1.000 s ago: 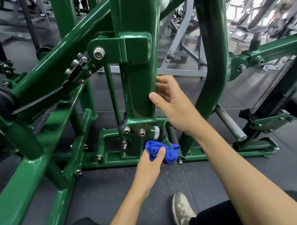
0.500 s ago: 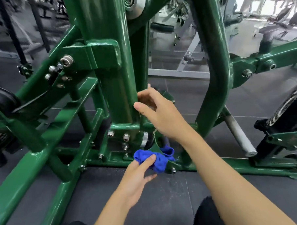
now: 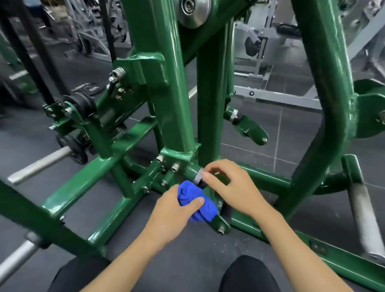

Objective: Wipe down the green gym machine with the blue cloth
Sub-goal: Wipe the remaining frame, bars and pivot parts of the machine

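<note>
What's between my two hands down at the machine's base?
In the head view, the blue cloth, bunched in the left hand, fills the gap to the right hand; just above it sits a silver collar on the green machine.

Bare left hand (image 3: 170, 215) and right hand (image 3: 233, 188), nothing worn on the fingers (image 3: 212, 167), uncovered forearms (image 3: 286, 236) behind the fingers, black trousers (image 3: 248, 278) over both knees, nearer than the fingers.

Pretty cramped down low: green uprights (image 3: 169, 102) and a bolted bracket (image 3: 176, 161) crowd the middle, and a curved tube (image 3: 326, 96) blocks the right. The near floor (image 3: 170, 268) between the rails is open.
</note>
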Demonstrator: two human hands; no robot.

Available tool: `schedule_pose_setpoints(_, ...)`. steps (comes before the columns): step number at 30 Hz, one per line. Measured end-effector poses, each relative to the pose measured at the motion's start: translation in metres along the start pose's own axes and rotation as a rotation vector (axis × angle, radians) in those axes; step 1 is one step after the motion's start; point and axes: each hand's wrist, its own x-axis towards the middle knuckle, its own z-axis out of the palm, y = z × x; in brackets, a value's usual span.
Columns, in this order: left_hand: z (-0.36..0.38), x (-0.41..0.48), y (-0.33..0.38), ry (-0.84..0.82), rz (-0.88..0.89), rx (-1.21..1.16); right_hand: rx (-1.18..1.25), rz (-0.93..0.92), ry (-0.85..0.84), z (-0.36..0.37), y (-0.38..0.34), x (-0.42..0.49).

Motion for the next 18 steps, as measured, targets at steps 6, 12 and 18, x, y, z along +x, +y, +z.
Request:
schedule_pose_setpoints(6, -0.006, -0.003, 0.054, 0.009, 0.123, 0.071, 0.387, 0.087, -0.159, -0.022, 0.003, -0.038)
schedule_pose_setpoints(12, 0.008, 0.000, 0.067, -0.028, 0.116, 0.005, 0.542, 0.185, 0.179, -0.028, -0.004, -0.016)
schedule_pose_setpoints(18, -0.015, 0.006, 0.105, 0.186, 0.364, -0.164, 0.897, 0.293, 0.288, -0.038, -0.039, 0.030)
